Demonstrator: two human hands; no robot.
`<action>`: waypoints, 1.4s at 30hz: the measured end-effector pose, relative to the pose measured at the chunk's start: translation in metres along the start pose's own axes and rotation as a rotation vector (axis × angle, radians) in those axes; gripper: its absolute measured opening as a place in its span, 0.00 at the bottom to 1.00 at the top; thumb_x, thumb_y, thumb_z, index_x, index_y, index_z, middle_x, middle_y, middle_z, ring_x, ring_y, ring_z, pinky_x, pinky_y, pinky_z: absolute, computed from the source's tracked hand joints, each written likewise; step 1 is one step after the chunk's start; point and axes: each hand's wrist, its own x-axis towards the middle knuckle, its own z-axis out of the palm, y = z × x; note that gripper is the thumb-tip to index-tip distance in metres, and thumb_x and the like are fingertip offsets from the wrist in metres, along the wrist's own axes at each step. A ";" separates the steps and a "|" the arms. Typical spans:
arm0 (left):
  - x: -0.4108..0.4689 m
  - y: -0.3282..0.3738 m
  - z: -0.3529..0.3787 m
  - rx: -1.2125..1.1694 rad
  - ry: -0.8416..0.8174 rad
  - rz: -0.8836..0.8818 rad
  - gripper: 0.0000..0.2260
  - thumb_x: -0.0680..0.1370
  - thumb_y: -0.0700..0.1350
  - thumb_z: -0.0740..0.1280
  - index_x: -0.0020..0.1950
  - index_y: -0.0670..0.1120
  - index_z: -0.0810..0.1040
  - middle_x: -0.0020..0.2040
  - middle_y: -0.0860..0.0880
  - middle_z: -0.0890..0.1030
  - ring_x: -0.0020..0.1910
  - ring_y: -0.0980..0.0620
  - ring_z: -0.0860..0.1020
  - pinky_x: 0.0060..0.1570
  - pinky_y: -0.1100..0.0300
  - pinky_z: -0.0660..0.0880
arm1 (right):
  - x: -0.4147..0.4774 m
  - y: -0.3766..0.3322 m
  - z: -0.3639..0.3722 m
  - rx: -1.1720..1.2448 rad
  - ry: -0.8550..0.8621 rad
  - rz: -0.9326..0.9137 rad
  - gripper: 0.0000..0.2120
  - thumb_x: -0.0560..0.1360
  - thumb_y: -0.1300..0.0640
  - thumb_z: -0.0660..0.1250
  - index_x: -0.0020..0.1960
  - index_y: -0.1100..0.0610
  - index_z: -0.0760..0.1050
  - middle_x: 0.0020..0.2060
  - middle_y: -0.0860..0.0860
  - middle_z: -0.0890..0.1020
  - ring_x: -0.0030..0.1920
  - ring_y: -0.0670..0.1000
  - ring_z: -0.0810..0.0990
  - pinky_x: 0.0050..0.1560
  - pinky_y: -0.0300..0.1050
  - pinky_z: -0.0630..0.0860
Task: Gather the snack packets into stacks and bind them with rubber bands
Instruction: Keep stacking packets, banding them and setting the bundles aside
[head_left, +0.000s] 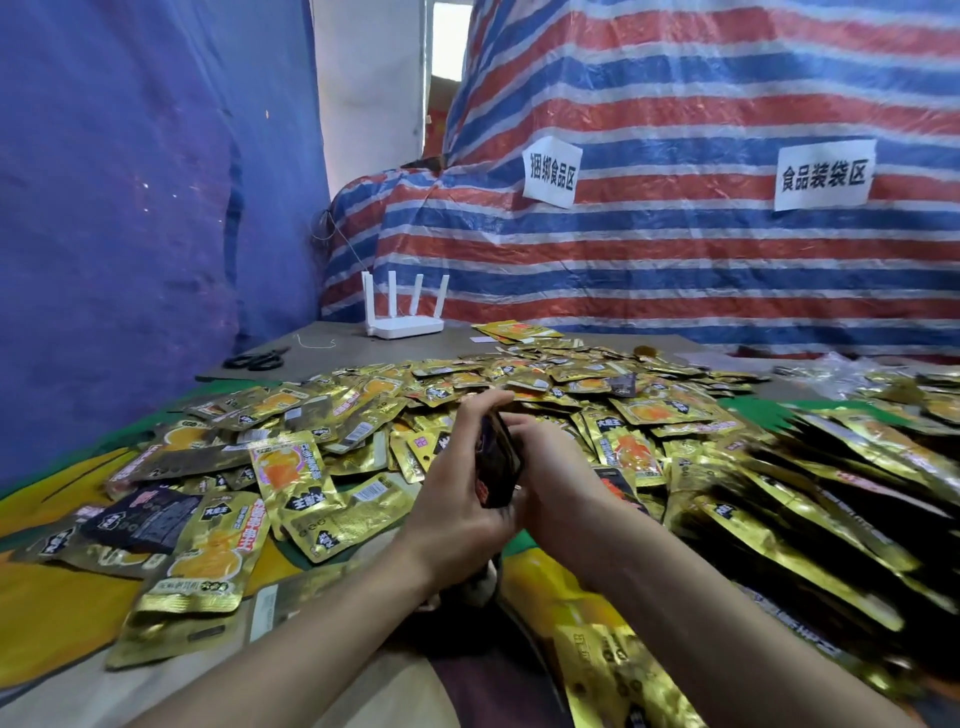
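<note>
My left hand (460, 483) and right hand (556, 467) grip the dark foil packet stack (497, 460) on edge between them, equally near.

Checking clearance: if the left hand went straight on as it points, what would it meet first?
Likely the heap of loose packets just beyond the stack the left hand grips; depth is unclear.

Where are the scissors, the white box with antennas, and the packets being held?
scissors (255, 360), head view, on the black handles.
white box with antennas (410, 328), head view, on its flat base.
held packets (497, 462), head view, on the dark side edge.
</note>
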 end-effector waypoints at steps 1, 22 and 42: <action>0.001 0.003 0.001 0.021 -0.009 0.022 0.34 0.68 0.38 0.73 0.71 0.54 0.66 0.55 0.52 0.79 0.49 0.52 0.81 0.50 0.58 0.78 | -0.003 -0.002 -0.002 -0.094 0.040 -0.077 0.15 0.76 0.68 0.60 0.59 0.62 0.79 0.53 0.61 0.83 0.54 0.59 0.84 0.47 0.51 0.76; 0.014 0.093 0.071 0.126 -0.369 0.486 0.37 0.69 0.39 0.71 0.74 0.56 0.61 0.52 0.56 0.70 0.39 0.61 0.76 0.28 0.71 0.72 | -0.159 -0.081 -0.220 -1.155 0.192 -0.255 0.02 0.76 0.57 0.72 0.45 0.53 0.83 0.38 0.54 0.85 0.33 0.47 0.79 0.37 0.45 0.75; 0.005 0.100 0.100 0.069 -0.432 0.451 0.38 0.67 0.35 0.71 0.74 0.54 0.64 0.48 0.63 0.72 0.36 0.61 0.76 0.28 0.72 0.68 | -0.185 -0.048 -0.332 -1.779 0.392 0.255 0.09 0.72 0.64 0.69 0.39 0.51 0.83 0.34 0.46 0.82 0.37 0.46 0.81 0.31 0.36 0.71</action>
